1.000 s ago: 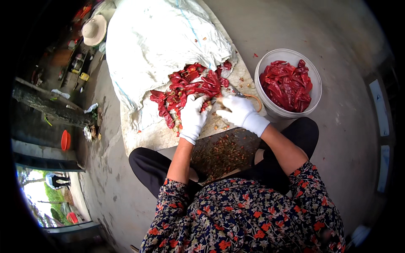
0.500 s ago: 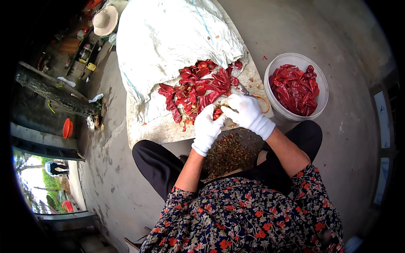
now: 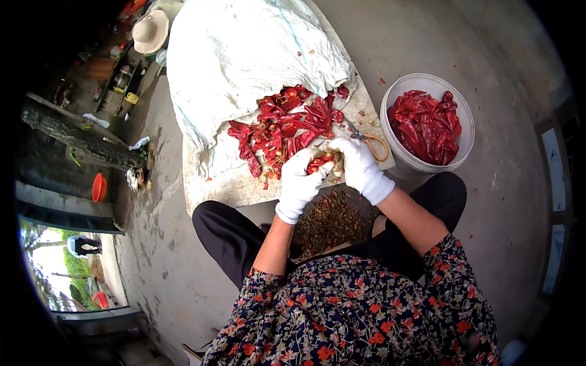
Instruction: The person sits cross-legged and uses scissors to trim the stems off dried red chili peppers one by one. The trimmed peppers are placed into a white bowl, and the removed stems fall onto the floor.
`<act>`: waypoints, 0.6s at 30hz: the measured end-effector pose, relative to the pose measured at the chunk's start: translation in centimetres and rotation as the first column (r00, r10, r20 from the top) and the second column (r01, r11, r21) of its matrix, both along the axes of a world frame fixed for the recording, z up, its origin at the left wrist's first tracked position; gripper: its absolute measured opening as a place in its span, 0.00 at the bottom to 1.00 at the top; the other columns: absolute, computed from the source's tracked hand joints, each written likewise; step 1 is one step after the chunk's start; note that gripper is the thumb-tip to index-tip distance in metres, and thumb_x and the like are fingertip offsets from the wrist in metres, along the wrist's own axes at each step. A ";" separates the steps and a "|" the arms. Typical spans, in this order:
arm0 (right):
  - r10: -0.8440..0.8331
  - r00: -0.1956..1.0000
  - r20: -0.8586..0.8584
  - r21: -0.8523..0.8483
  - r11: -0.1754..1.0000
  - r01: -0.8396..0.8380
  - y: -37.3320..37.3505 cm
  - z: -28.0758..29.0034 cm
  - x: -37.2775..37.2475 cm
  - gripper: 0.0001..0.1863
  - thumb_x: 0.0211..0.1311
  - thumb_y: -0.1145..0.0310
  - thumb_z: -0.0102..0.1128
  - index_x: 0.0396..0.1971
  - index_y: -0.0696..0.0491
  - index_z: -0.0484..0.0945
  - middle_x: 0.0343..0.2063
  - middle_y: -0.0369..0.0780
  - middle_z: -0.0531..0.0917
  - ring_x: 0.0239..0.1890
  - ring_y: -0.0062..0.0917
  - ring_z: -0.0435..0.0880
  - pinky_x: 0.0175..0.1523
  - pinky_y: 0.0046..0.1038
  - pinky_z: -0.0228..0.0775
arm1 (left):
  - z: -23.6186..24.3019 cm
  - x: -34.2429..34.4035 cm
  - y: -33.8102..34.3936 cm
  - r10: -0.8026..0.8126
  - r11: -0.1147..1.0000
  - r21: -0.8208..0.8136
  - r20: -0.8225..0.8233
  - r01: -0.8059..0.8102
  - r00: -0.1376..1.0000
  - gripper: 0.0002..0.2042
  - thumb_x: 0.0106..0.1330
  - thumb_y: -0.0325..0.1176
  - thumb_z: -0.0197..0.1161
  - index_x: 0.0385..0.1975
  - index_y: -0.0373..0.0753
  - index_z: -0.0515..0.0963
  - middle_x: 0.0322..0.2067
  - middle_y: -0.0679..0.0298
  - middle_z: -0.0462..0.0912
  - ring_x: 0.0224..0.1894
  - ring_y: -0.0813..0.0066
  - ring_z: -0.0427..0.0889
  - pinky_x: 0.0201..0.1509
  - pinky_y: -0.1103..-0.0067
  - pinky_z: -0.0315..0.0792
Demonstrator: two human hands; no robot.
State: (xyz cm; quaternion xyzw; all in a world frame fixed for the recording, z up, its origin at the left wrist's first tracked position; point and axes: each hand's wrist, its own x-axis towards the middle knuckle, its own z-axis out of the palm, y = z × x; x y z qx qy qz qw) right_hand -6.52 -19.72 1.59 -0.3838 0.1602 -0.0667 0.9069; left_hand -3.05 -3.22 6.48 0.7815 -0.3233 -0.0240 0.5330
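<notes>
In my left hand, white-gloved and closed, is a crumpled red dried chili pepper, gripped near the front edge of a pale board. My right hand, also gloved, is curled right beside that chili. Its stained fingertips are bent together, and what they pinch is hidden. Just beyond the hands lies a heap of red dried chilies, spilling from the mouth of a white woven sack. Scissors with orange handles rest on the board next to my right hand.
A white bucket filled with red chilies stands right of the board. Stems and scraps are scattered between my knees. Far left are a straw hat, a tree trunk, an orange basin and a distant person.
My right hand has drawn back slightly to the right and turned, its fingers now curled. More of the chili in my left hand shows between the two gloves.
</notes>
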 end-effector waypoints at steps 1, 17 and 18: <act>0.160 0.986 -0.036 0.117 0.981 -0.155 -0.9 0.8 -0.4 0.14 0.70 0.60 0.61 0.33 0.56 0.84 0.21 0.33 0.82 0.20 0.17 0.77 0.22 0.22 0.67 | -0.5 0.2 0.4 -0.019 0.999 -0.048 -0.024 0.018 1.000 0.10 0.63 0.29 0.77 0.40 0.34 0.85 0.36 0.62 0.87 0.40 0.77 0.84 0.47 0.78 0.78; -0.250 0.844 -0.475 -0.722 -0.437 -0.536 -6.0 -3.3 1.4 0.18 0.77 0.62 0.47 0.52 0.52 0.84 0.44 0.46 0.90 0.49 0.41 0.90 0.49 0.45 0.82 | -4.5 0.9 3.2 0.154 0.940 -0.189 -0.510 -0.285 0.846 0.15 0.77 0.30 0.62 0.60 0.34 0.79 0.42 0.71 0.83 0.39 0.87 0.77 0.44 0.85 0.74; -0.284 0.818 -0.500 -0.687 -0.444 -0.574 -5.9 -4.2 1.6 0.18 0.78 0.64 0.45 0.52 0.53 0.84 0.43 0.46 0.90 0.49 0.41 0.90 0.49 0.45 0.82 | -4.8 0.8 3.3 0.160 0.937 -0.186 -0.526 -0.297 0.835 0.15 0.77 0.30 0.63 0.60 0.34 0.79 0.42 0.71 0.84 0.38 0.87 0.77 0.43 0.84 0.74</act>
